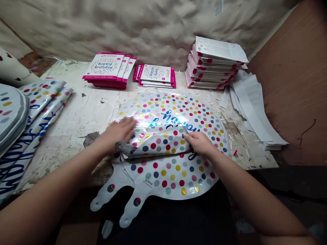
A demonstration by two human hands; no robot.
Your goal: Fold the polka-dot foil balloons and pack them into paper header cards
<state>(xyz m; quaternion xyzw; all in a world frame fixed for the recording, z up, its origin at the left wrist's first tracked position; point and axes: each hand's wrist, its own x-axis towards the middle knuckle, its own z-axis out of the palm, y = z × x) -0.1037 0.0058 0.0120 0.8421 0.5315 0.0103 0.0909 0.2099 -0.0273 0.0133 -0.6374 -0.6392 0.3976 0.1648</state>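
though chipped, table (74,115); crumpled sheeting (127,30); balloon (163,177)

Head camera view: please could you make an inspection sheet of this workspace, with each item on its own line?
Surface: worn, stained white workbench, with flaking paint.
Job's things: polka-dot foil balloon printed "happy birthday", partly folded over in the middle.
Clutter: "happy birthday" packs, stacked printed sheets, white paper strips, more foil balloons.
Grippers: left hand lies flat on the balloon; right hand rests on the fold's edge.
Cables: nothing seen.
Surroundings: crumpled beige cloth behind, brown board at right.
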